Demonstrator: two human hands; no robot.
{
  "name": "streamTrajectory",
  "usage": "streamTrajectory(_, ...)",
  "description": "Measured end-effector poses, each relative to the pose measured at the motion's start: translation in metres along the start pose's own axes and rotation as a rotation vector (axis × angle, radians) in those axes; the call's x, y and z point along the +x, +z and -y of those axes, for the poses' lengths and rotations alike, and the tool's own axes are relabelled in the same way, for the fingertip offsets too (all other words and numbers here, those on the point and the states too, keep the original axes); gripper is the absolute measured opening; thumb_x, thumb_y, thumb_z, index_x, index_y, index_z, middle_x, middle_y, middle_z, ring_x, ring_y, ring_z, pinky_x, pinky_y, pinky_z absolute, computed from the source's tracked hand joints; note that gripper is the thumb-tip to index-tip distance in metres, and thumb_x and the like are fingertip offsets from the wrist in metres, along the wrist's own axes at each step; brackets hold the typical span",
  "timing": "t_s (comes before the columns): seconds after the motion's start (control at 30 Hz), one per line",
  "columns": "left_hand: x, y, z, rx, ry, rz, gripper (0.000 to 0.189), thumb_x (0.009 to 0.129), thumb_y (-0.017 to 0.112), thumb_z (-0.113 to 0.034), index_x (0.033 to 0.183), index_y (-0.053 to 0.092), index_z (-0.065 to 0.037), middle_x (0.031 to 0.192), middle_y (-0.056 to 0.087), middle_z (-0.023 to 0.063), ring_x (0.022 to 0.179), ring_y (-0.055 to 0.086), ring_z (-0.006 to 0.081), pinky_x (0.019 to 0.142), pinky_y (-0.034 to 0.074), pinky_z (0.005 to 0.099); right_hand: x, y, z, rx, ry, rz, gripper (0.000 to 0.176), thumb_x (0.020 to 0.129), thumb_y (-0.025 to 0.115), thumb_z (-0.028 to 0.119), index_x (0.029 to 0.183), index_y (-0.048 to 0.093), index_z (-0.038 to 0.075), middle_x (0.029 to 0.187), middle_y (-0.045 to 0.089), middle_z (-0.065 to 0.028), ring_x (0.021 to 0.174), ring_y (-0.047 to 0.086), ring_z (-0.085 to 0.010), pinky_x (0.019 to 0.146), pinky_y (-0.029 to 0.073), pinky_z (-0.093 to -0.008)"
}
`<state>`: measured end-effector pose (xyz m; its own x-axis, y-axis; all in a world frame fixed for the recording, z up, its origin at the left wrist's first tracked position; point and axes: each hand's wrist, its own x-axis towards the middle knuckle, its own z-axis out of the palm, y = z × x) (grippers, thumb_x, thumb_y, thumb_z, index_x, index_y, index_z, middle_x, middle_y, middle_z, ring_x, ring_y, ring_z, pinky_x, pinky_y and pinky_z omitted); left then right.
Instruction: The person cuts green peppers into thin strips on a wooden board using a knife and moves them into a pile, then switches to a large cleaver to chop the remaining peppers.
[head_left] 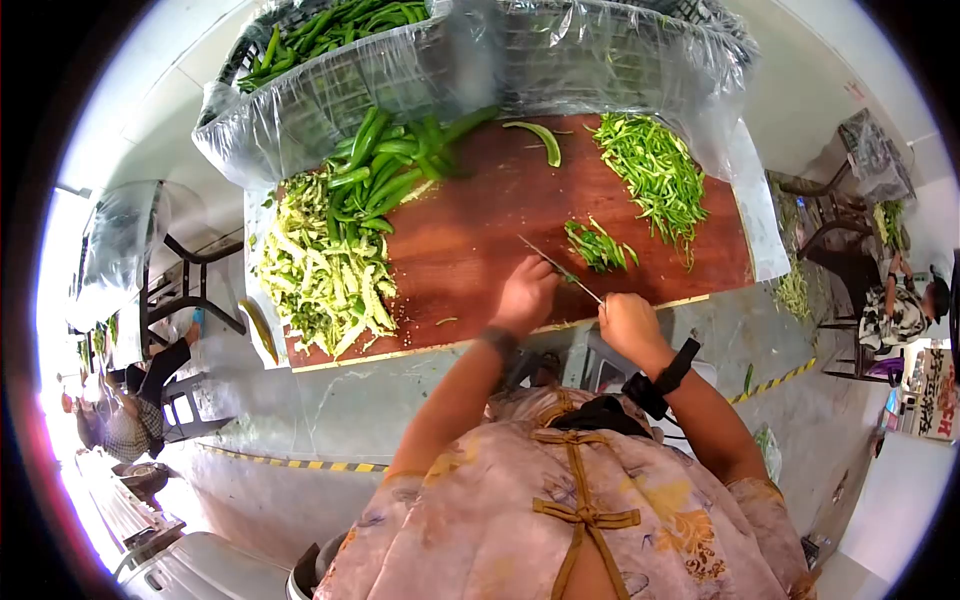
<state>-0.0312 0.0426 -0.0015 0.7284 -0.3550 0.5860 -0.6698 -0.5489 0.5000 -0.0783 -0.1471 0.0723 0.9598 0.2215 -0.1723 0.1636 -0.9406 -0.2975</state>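
Note:
My right hand (630,325) is closed around the handle of a knife (560,268), near the front edge of the wooden board (470,240). The blade slants up and to the left. Beside the blade my left hand (527,295) is closed with curled fingers; what it holds, if anything, is hidden. A small pile of cut green pepper strips (598,246) lies just beyond the knife. Farther right is a large heap of thin green strips (655,180). Whole green peppers (380,170) lie at the back left, above a heap of pale pepper cores (325,275).
Plastic-lined crates (620,70) stand along the board's back edge, the left one holding green peppers (340,30). A curved pepper piece (545,142) lies at the back. One person (130,420) sits at far left, another (890,310) at far right. Yellow-black tape (300,462) marks the floor.

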Motion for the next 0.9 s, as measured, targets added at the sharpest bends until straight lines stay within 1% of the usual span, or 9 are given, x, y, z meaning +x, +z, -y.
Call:
streamTrajectory(0.23,0.003,-0.002,0.001,-0.059,-0.012,-0.008,0.019,0.062,0.054,0.0,0.078,0.063,-0.006,0.084,0.058,0.0082,0.086,0.054,0.0284,0.073,0.049,0.0374,0.014,-0.003,0.006,0.002,-0.013,0.005,0.015,0.074,0.055,0.011,0.066,0.063,0.001,0.071,0.062,-0.022,0.068,0.062,-0.0402,0.063,0.05,-0.0489)
streamTrajectory(0.3,0.002,-0.005,-0.001,-0.074,-0.03,0.031,0.02,0.062,0.054,0.0,0.079,0.063,-0.006,0.085,0.058,0.0087,0.087,0.055,0.0286,0.074,0.049,0.0375,0.031,0.008,0.01,-0.002,0.008,0.072,0.024,0.081,0.056,0.017,0.067,0.06,-0.002,0.068,0.06,-0.0234,0.068,0.06,-0.0414,0.063,0.048,-0.05)
streamTrajectory(0.33,0.003,-0.008,-0.002,-0.082,-0.038,0.067,0.021,0.062,0.055,0.001,0.08,0.063,-0.006,0.086,0.059,0.0092,0.089,0.055,0.0289,0.075,0.049,0.0375,0.038,0.008,0.013,-0.002,0.004,0.077,0.024,0.081,0.056,0.017,0.067,0.06,-0.002,0.068,0.06,-0.0234,0.068,0.06,-0.0414,0.063,0.048,-0.05)
streamTrajectory(0.47,-0.004,0.004,0.011,-0.084,-0.028,0.072,0.022,0.064,0.055,0.002,0.083,0.064,-0.005,0.088,0.06,0.0096,0.091,0.056,0.0293,0.077,0.049,0.0369,0.056,0.007,0.022,0.077,0.005,-0.032,0.026,0.083,0.055,0.019,0.068,0.061,-0.002,0.068,0.06,-0.0235,0.067,0.059,-0.0424,0.063,0.048,-0.0503)
streamTrajectory(0.53,-0.005,0.011,0.012,-0.1,0.029,0.027,0.018,0.068,0.056,-0.005,0.084,0.064,-0.008,0.092,0.062,0.0108,0.086,0.057,0.0305,0.076,0.048,0.0383,0.054,0.009,0.016,0.088,0.07,-0.057,0.027,0.083,0.055,0.02,0.068,0.062,-0.001,0.068,0.06,-0.0234,0.067,0.059,-0.0424,0.063,0.048,-0.0501)
streamTrajectory(0.67,-0.005,0.003,0.009,-0.095,0.013,0.0,0.018,0.071,0.057,-0.006,0.087,0.065,-0.01,0.093,0.063,0.0092,0.087,0.058,0.0302,0.077,0.048,0.0375,0.042,0.005,-0.009,0.058,0.071,-0.134,0.026,0.083,0.056,0.02,0.07,0.062,-0.001,0.068,0.06,-0.0227,0.068,0.06,-0.0417,0.063,0.048,-0.0498)
streamTrajectory(0.7,-0.004,0.0,0.006,-0.079,0.031,-0.03,0.019,0.069,0.058,-0.003,0.086,0.065,-0.008,0.092,0.062,0.0094,0.088,0.058,0.0296,0.077,0.048,0.0386,0.034,0.002,-0.007,0.059,0.075,-0.134,0.026,0.083,0.056,0.02,0.07,0.062,-0.001,0.068,0.06,-0.0227,0.068,0.06,-0.0417,0.063,0.048,-0.0498)
streamTrajectory(0.73,-0.004,-0.003,0.003,-0.065,0.048,-0.059,0.02,0.067,0.059,0.001,0.085,0.065,-0.005,0.09,0.062,0.0095,0.09,0.058,0.0291,0.076,0.048,0.0396,0.026,-0.001,-0.006,0.062,0.072,-0.13,0.024,0.083,0.057,0.019,0.071,0.061,-0.001,0.068,0.06,-0.0227,0.067,0.059,-0.0417,0.062,0.048,-0.05)
streamTrajectory(0.9,-0.003,-0.013,-0.002,0.02,-0.035,-0.1,0.019,0.068,0.06,-0.002,0.086,0.065,-0.006,0.092,0.061,0.0085,0.09,0.058,0.0286,0.075,0.047,0.039,0.005,-0.015,0.009,0.081,0.049,-0.018,0.02,0.081,0.058,0.018,0.074,0.061,0.0,0.07,0.061,-0.0227,0.069,0.059,-0.0424,0.064,0.048,-0.0504)
